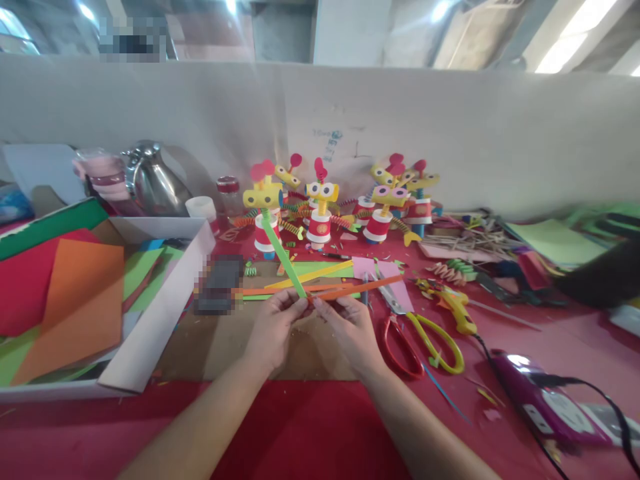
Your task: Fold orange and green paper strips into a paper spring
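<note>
The left hand [277,325] and the right hand [353,328] met over the brown board [310,350] at the middle of the red table [283,427]. The left fingers pinched the low end of a green strip [283,255], which slanted up toward the far left; the right fingers pinched the left end of an orange strip [363,287], which ran off to the right. The two strips met between the thumbs.

Beyond stood a group of figures [319,225] with red-and-white bodies; the middle one bore a gold emblem [323,229], too small to read. On the white panel [200,107] at the far side was blue handwriting [329,140] in short lines, too blurred to read surely. Scissors [397,308] with one red and one yellow handle lay right of the board, near a yellow glue gun [463,312].
</note>
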The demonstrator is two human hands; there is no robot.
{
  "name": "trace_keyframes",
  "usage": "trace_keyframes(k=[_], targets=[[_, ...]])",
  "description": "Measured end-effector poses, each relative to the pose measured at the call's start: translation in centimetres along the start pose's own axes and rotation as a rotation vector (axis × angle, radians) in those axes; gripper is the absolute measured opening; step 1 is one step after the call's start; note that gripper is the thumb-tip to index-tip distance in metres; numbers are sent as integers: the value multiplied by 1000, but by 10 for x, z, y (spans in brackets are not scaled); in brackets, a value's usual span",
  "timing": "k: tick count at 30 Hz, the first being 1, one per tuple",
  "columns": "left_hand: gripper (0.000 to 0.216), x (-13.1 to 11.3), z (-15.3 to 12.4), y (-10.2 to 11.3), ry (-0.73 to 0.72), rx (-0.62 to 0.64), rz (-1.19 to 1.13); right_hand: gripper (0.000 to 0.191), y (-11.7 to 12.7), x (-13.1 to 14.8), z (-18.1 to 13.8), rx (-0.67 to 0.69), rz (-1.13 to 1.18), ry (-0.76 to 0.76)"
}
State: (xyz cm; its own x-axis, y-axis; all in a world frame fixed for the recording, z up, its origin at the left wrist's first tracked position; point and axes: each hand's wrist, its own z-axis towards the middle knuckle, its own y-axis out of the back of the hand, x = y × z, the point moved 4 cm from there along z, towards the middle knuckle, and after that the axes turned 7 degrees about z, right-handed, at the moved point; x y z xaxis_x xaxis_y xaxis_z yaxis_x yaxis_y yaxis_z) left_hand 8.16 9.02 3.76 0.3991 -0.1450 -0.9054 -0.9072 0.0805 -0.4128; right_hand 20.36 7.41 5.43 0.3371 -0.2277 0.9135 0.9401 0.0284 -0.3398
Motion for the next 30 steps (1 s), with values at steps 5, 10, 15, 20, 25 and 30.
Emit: trace_keyframes(k=[5, 10, 15, 20, 25, 30], targets=[[24, 0, 3, 6, -26, -100, 4, 18, 11, -4, 4, -177, 127, -86], [25, 0, 4, 9, -24, -140, 15, 23, 20, -4, 7, -236, 208, -116], [23, 0, 4, 7, -43, -120, -1, 21, 13, 0, 6, -169, 161, -84], [23, 3, 3, 4, -28, -67, -64, 13, 8, -3, 5, -112, 131, -90], [22, 5, 3, 3, 9, -68, -136, 12, 17, -4, 8, -175, 262, -117], [23, 5, 6, 8, -2, -125, -112, 16, 39, 7, 19, -313, 409, -37]])
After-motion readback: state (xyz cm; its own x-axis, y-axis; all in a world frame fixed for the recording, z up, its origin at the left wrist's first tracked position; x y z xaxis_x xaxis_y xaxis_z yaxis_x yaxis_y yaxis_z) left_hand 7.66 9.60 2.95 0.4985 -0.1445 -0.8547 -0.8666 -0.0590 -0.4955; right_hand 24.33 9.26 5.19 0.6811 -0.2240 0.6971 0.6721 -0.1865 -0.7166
